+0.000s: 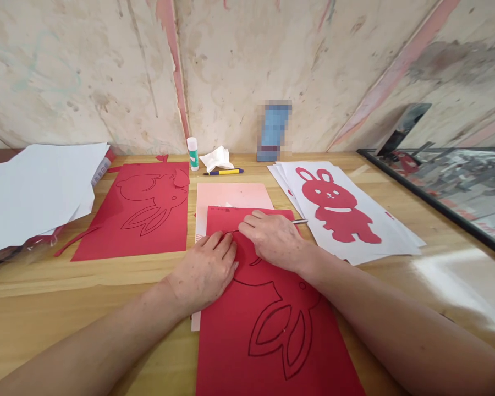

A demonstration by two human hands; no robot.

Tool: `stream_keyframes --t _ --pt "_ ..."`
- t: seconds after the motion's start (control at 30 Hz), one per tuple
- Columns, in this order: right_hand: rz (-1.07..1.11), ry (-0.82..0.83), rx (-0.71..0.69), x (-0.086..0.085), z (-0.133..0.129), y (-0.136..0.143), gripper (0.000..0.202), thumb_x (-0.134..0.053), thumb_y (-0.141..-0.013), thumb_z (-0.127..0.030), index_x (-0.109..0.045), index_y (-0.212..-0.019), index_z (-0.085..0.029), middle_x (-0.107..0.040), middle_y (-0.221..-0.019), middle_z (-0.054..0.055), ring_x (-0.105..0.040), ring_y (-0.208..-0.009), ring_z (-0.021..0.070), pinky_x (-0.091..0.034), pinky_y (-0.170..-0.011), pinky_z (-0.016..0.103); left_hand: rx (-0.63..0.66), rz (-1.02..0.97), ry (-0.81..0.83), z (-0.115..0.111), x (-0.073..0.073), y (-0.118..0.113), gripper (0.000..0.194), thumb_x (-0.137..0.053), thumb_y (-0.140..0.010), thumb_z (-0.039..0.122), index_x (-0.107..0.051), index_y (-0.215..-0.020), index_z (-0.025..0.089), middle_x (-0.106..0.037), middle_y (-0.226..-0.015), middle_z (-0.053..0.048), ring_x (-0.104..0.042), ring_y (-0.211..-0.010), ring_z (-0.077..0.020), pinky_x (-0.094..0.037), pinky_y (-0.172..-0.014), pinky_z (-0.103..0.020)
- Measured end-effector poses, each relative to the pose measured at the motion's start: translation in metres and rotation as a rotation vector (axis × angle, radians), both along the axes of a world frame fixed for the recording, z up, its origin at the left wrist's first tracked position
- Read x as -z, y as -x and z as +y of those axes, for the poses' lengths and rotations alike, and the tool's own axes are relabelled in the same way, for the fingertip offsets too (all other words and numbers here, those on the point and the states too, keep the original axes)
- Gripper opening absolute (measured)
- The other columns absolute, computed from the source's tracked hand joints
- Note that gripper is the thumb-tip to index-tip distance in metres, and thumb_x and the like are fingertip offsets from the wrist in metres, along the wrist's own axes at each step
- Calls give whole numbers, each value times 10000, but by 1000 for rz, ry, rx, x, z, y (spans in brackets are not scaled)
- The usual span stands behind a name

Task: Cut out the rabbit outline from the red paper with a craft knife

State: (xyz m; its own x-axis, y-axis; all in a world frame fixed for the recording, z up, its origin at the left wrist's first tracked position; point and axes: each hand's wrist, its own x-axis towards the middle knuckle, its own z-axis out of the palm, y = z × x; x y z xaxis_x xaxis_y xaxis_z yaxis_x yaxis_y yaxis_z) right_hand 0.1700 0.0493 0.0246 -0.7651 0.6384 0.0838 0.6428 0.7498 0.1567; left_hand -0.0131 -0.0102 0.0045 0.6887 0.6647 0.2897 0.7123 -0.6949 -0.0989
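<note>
Here's the left hand (204, 270), its fingers close together, tips pressed down on the red sheet (229, 352), pinching nothing. Just to their right, the right hand (274, 237) has its fingers folded around a slim tool (301, 221), the silvery end poking out to the right of the knuckles. The pinch is hidden under the hand, and the tip isn't clear: blade or pen, can't tell from here. The red sheet lies beneath both sets of fingers, over a pink pad (235, 192) on the desk (148, 297), with a dark rabbit outline (271, 335) running from the fingers toward us, ears nearest.

Now the danger: the left fingertips sit right beside the right fingers, close to the tool's line. If that tip is sharp, one slip could nick them. If the left fingers press too lightly, the sheet could swivel and the stroke wander off the outline. The near part seems to run past the pad, so leaning there might crease it.

Left of the left fingers lies a second red sheet (94, 231); right of the right fingers, white paper (363, 256) bearing a red rabbit cut-out (338, 201). A wide swing of the tool's end could snag that paper.
</note>
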Motion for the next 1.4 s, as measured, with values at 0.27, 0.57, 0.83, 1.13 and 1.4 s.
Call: stream_keyframes --t 0.27,0.57,0.83,1.13,1.4 --pt "7 -34 -9 2 1 -2 260 -410 -765 -12 -611 -817 -168 -611 -758 66 -469 -747 180 -216 -528 297 -9 12 1 1 1 0 329 -386 -932 239 -593 -1106 52 -603 -1158 -171 -536 -1064 -297 -484 -841 -424" --pt "36 -66 -15 3 1 -2 245 -431 -727 1 -601 -786 -165 -605 -744 53 -456 -721 169 -183 -507 296 1 -8 -8 1 1 1 295 -417 -921 225 -598 -1076 51 -615 -1122 -177 -551 -1040 -297 -493 -799 -426" --pt "61 -89 -26 5 3 -6 239 -439 -709 11 -596 -755 -163 -605 -719 50 -456 -705 163 -211 -529 287 0 2 -12 1 0 0 306 -417 -924 233 -598 -1088 49 -616 -1127 -175 -550 -1039 -294 -492 -798 -420" --pt "36 -100 -6 3 0 -6 231 -443 -714 4 -598 -753 -162 -609 -729 53 -473 -724 166 -219 -526 289 -3 13 -13 0 0 1 309 -413 -924 230 -602 -1090 51 -611 -1142 -174 -549 -1041 -294 -490 -802 -423" --pt "18 -66 11 2 2 -7 241 -445 -704 12 -601 -766 -162 -609 -725 52 -471 -715 163 -203 -514 288 1 14 -19 1 1 1 316 -414 -924 232 -600 -1099 46 -613 -1138 -168 -548 -1036 -291 -494 -807 -418"
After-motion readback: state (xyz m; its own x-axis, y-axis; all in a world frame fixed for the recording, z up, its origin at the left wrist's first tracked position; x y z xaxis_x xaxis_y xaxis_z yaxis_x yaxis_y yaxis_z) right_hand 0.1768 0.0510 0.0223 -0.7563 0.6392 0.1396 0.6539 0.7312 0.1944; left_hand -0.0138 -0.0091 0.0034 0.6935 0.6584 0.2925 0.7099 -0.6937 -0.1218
